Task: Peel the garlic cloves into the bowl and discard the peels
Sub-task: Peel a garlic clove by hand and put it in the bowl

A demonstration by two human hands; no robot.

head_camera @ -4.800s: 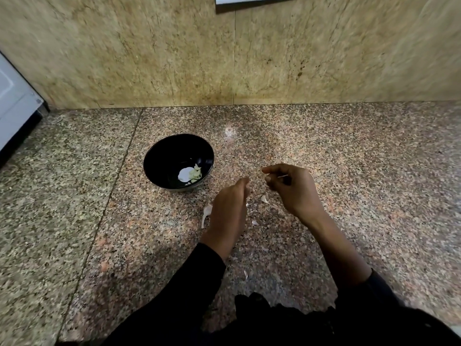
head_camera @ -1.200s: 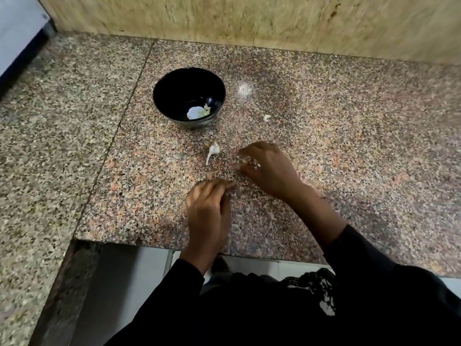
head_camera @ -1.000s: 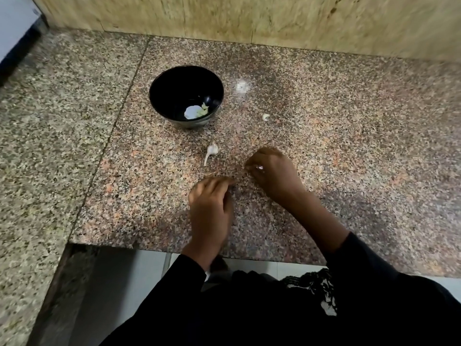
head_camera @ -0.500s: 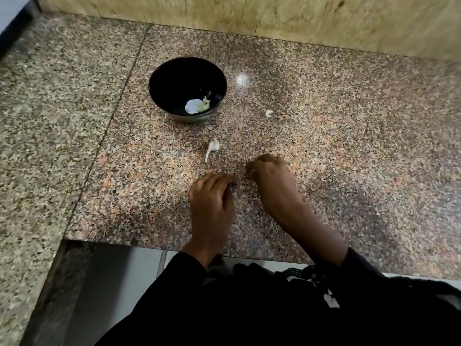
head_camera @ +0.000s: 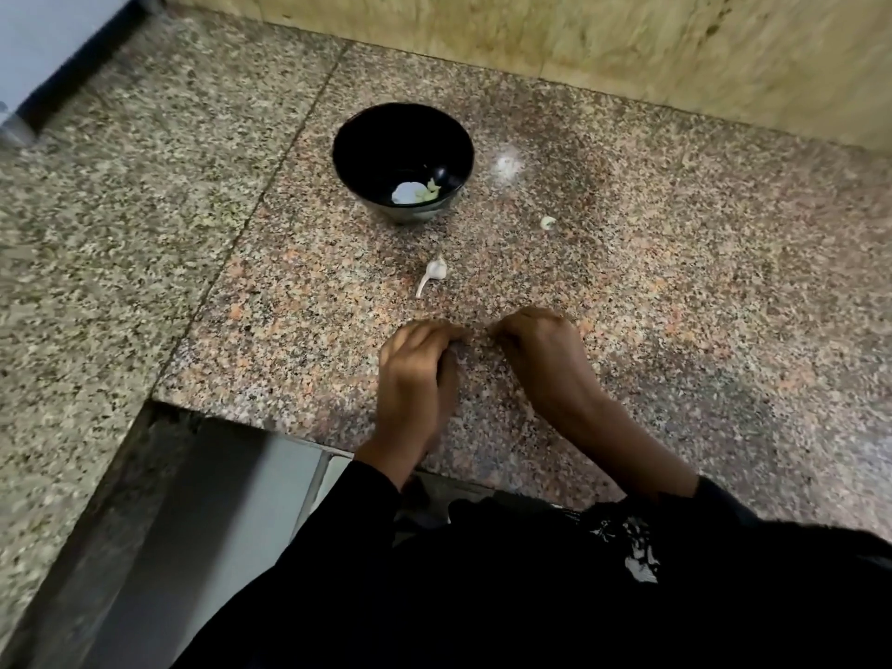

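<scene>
Both hands resting knuckles-up on granite counter near its front edge, fingertips almost meeting. Left hand curling fingers under; right hand doing same; cannot tell whether either is gripping anything. Black bowl sitting far, holding peeled garlic. Unpeeled clove lying between bowl and hands. Small peel scrap lying right of bowl.

Black bowl on granite counter — left hand, right hand curled, knuckles up, garlic stem beyond.
</scene>
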